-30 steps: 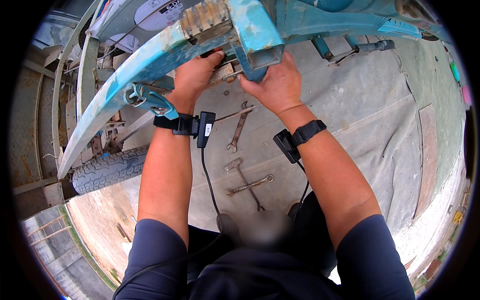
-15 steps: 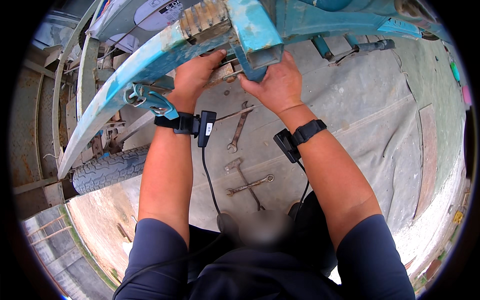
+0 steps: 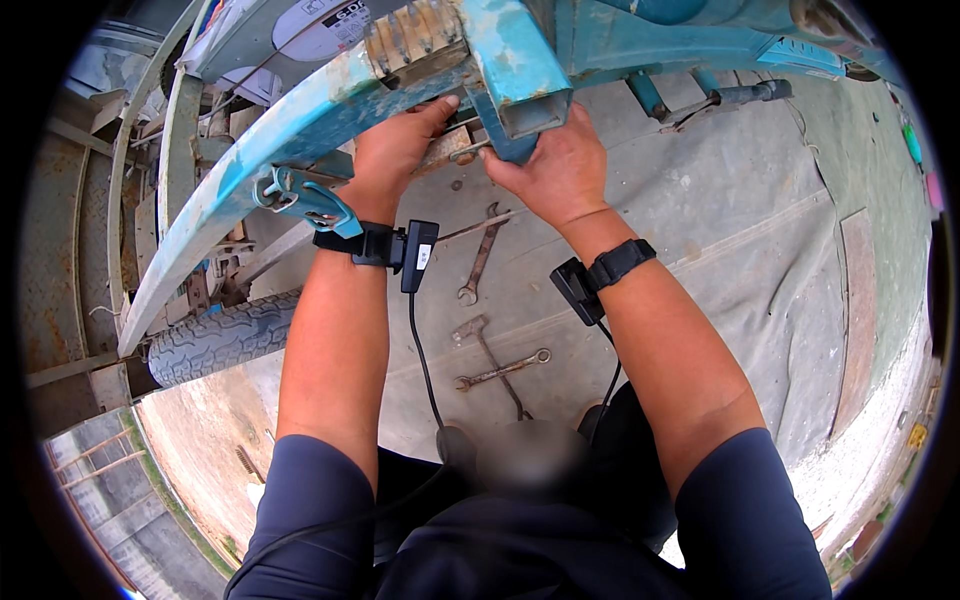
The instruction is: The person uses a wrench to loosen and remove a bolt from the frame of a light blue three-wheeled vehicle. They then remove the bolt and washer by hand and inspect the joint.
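Note:
A turquoise, paint-worn metal frame (image 3: 300, 125) arches over my hands, with a hollow square tube (image 3: 535, 115) pointing down toward me. My left hand (image 3: 395, 150) reaches beneath the curved beam beside a short rusty bar (image 3: 445, 150). Its thumb points right, while most of its fingers are hidden behind the beam. My right hand (image 3: 560, 170) is wrapped round the lower end of the square tube. The right thumb lies at the tube's left side, close to a thin metal rod; the other fingers pass out of sight behind it. A turquoise latch-like bracket (image 3: 310, 200) hangs next to my left wrist.
On the grey ground sheet (image 3: 700, 270) lie a rusty open-ended wrench (image 3: 483, 255), a hammer (image 3: 485, 345) and a combination wrench (image 3: 505, 370) across its handle. A black tyre (image 3: 225, 340) stands at the left. Cables run from both wrist straps. A wooden strip (image 3: 852, 320) lies at right.
Both hands keep their places on the frame. The whole view has shifted very slightly; nothing has been taken up or let go.

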### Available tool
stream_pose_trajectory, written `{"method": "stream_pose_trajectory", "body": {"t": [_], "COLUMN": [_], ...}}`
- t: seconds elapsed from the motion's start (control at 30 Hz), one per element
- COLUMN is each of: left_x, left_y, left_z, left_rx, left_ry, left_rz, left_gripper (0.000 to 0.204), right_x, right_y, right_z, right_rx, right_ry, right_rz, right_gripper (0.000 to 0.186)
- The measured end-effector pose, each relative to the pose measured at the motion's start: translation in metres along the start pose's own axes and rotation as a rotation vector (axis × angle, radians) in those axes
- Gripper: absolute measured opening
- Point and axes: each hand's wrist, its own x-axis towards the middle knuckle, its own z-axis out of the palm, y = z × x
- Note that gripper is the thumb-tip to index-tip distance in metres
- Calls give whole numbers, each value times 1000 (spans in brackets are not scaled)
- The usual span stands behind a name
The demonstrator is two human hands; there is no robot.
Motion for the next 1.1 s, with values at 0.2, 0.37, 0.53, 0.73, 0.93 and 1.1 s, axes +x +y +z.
{"method": "stream_pose_trajectory", "body": {"t": [0.2, 0.37, 0.53, 0.73, 0.93, 1.1], "left_x": [-6, -9, -9, -14, -11, -5], "left_y": [4, 10, 8, 16, 12, 1], "left_z": [1, 0, 1, 0, 1, -3], "left_rx": [-51, -106, -163, -126, -13, -7], "left_ry": [-10, -4, -25, -37, -15, -8], "left_rz": [7, -3, 44, 3, 101, 81], "left_gripper": [46, 36, 33, 34, 37, 37], "right_x": [0, 0, 0, 0, 1, 1], "right_y": [0, 0, 1, 2, 1, 1], "right_z": [1, 0, 1, 0, 0, 0], "right_rx": [6, 23, 19, 21, 21, 19], "right_ry": [4, 10, 19, 11, 13, 8], "right_rz": [-6, -15, -20, -11, -18, -5], "right_gripper": [57, 57, 57, 57, 57, 57]}}
